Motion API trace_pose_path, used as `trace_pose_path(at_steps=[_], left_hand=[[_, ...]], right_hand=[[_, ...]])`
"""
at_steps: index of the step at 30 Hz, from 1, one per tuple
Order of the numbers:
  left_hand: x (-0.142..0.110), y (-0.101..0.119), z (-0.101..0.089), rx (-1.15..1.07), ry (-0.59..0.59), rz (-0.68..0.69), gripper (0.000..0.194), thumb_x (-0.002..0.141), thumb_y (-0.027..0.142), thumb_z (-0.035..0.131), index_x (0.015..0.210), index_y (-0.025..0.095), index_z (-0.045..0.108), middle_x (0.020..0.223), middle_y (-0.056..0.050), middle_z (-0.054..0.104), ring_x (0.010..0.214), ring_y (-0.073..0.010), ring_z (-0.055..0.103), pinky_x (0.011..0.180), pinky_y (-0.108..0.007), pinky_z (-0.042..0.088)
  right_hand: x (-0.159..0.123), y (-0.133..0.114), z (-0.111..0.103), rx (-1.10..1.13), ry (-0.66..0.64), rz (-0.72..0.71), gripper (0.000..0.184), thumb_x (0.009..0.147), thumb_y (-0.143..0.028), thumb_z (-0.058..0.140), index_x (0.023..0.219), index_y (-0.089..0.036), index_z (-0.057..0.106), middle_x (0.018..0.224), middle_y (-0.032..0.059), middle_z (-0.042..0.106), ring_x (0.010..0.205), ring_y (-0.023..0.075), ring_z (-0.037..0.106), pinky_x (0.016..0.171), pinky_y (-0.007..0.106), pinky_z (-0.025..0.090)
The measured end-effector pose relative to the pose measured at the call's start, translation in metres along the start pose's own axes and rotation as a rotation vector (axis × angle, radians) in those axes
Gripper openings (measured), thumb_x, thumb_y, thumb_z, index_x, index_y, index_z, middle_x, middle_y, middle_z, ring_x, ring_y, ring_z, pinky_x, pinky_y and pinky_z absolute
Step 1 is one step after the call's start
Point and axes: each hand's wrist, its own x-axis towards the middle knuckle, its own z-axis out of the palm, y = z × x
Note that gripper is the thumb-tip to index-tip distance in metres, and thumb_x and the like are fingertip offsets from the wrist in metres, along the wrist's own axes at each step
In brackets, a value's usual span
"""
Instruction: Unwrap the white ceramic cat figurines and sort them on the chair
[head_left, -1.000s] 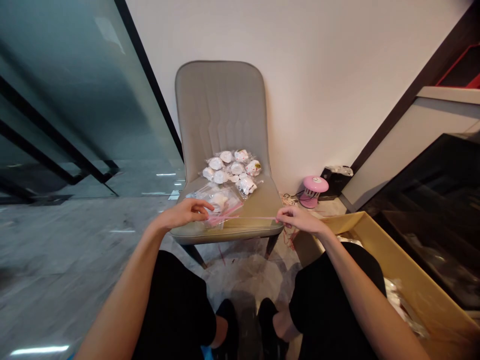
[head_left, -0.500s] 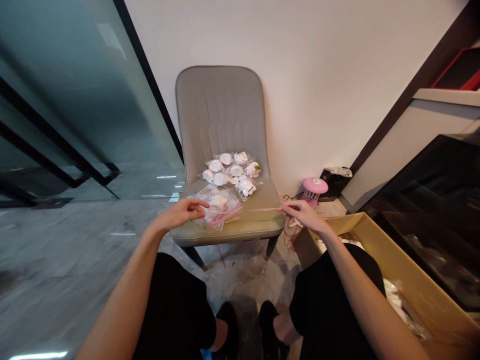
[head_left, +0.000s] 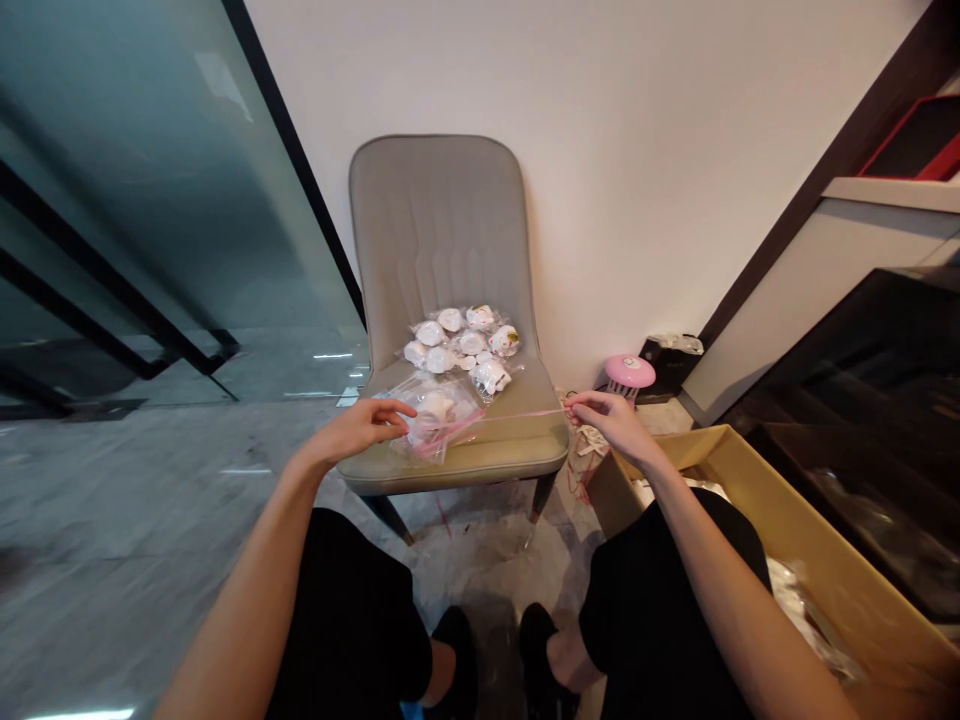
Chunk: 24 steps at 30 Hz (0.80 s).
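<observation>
A clear plastic bag [head_left: 439,415] with a white item inside lies on the front of the beige chair seat [head_left: 510,440]. My left hand [head_left: 365,426] rests on the bag's left edge, fingers curled and pinching it. My right hand [head_left: 611,420] hovers past the seat's right edge, pinching the end of a thin pink strip [head_left: 510,415] that runs taut back to the bag. Behind the bag sits a pile of several small white bagged items [head_left: 463,342].
An open cardboard box [head_left: 757,500] with plastic-wrapped contents stands on the floor at my right. A pink mushroom-shaped gadget [head_left: 628,375] and a black box sit by the wall. Glass panels stand to the left. My knees and feet are below.
My right hand has pulled the pink strip further right and slightly up, away from the bag. The left hand has stayed on the bag.
</observation>
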Motion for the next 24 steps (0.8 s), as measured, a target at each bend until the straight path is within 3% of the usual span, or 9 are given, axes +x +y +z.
trace_pose_path(at_steps=[10, 24], left_hand=[[0.0022, -0.0066, -0.0013, 0.004, -0.016, -0.022, 0.045, 0.075, 0.044, 0.071, 0.113, 0.020, 0.070, 0.092, -0.004, 0.073, 0.088, -0.0222, 0.066, 0.074, -0.029, 0.044], [0.0011, -0.0050, -0.0011, 0.004, 0.008, -0.030, 0.046, 0.073, 0.043, 0.071, 0.112, 0.020, 0.070, 0.092, -0.004, 0.073, 0.089, -0.0232, 0.067, 0.076, -0.030, 0.045]], right_hand=[[-0.0025, -0.0027, -0.0004, 0.074, -0.019, -0.011, 0.031, 0.080, -0.049, 0.073, 0.090, -0.020, 0.072, 0.084, 0.0045, 0.070, 0.075, 0.0183, 0.065, 0.072, 0.032, 0.054], [-0.0015, 0.0012, 0.0037, 0.179, 0.058, -0.009, 0.031, 0.081, -0.050, 0.074, 0.086, -0.020, 0.076, 0.086, 0.0070, 0.073, 0.077, 0.0188, 0.068, 0.079, 0.034, 0.057]])
